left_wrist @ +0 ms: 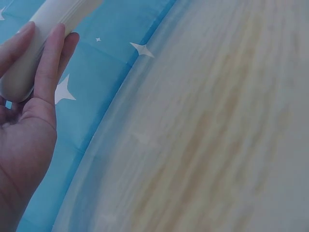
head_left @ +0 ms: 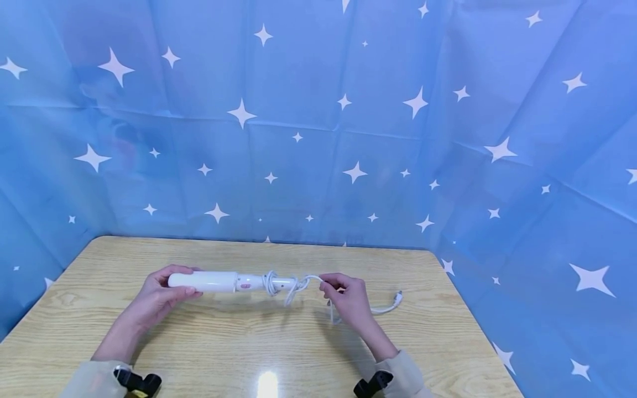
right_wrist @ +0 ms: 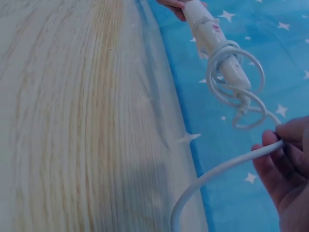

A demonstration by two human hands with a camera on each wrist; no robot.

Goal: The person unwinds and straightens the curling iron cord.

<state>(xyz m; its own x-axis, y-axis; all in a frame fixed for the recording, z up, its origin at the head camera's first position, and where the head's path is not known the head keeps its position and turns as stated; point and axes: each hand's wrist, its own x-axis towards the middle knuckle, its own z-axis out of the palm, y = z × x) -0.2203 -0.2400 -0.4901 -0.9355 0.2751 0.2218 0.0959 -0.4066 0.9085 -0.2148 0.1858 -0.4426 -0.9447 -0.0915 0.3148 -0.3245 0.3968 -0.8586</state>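
Observation:
A white hair straightener (head_left: 214,281) with a small pink button is held level above the table. My left hand (head_left: 154,296) grips its thick rounded end, thumb on the near side and fingers on the far side. White cord (right_wrist: 231,163) is looped round the narrow end of the handle. At the right, my right hand (head_left: 350,301) pinches this cord between thumb and fingers, a short way from the handle. Beyond that hand the free length runs off to a white plug (head_left: 397,298) at the right. In the left wrist view only the thick end of the straightener (left_wrist: 53,34) shows.
Under both hands lies a light wood-grain table (head_left: 224,354), with a bright light reflection near its front. Blue cloth with white stars (head_left: 298,83) hangs behind and at both sides. Black cameras (head_left: 374,384) sit on both wrists.

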